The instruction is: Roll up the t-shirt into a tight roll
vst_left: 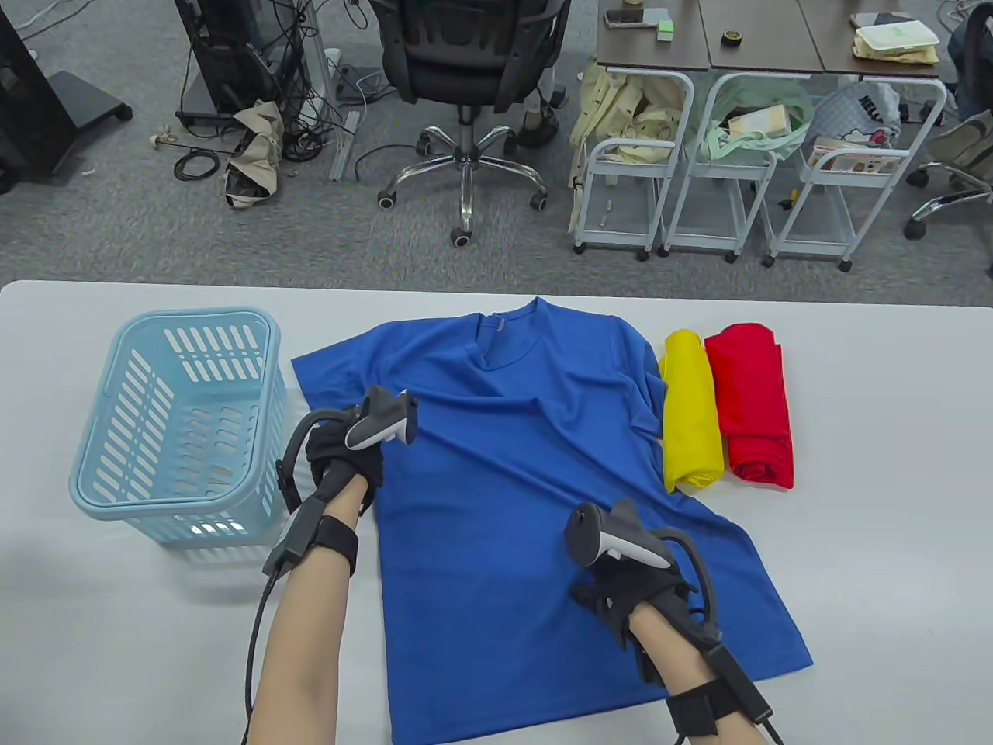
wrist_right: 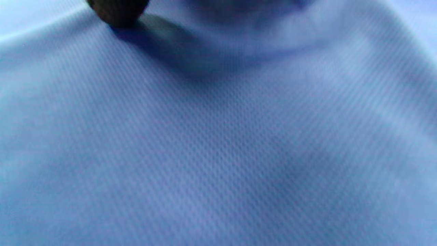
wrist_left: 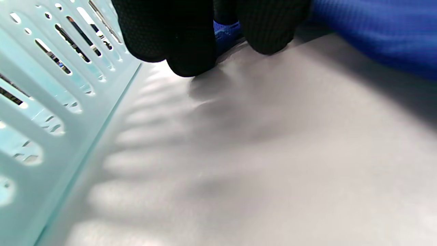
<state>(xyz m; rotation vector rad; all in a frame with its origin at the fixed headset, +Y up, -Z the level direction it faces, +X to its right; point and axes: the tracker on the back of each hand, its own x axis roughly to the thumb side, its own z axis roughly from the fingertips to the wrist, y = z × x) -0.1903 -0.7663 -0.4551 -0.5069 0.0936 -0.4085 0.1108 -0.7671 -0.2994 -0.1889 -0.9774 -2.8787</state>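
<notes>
A blue t-shirt (vst_left: 512, 481) lies spread flat on the white table (vst_left: 869, 559), collar at the far side. My left hand (vst_left: 330, 458) is at the shirt's left edge, just below the sleeve. In the left wrist view its fingers (wrist_left: 191, 41) pinch a bit of the blue t-shirt's edge (wrist_left: 227, 32) against the table. My right hand (vst_left: 609, 601) rests on the lower right part of the shirt with its fingers spread. The right wrist view is filled with blue fabric (wrist_right: 218, 143), and one fingertip (wrist_right: 117, 12) touches it at the top.
A light blue slotted basket (vst_left: 194, 318) stands left of the shirt, close to my left hand, its wall (wrist_left: 51, 112) filling the left side of the left wrist view. A yellow roll (vst_left: 690, 411) and a red roll (vst_left: 752, 403) lie right of the shirt's shoulder.
</notes>
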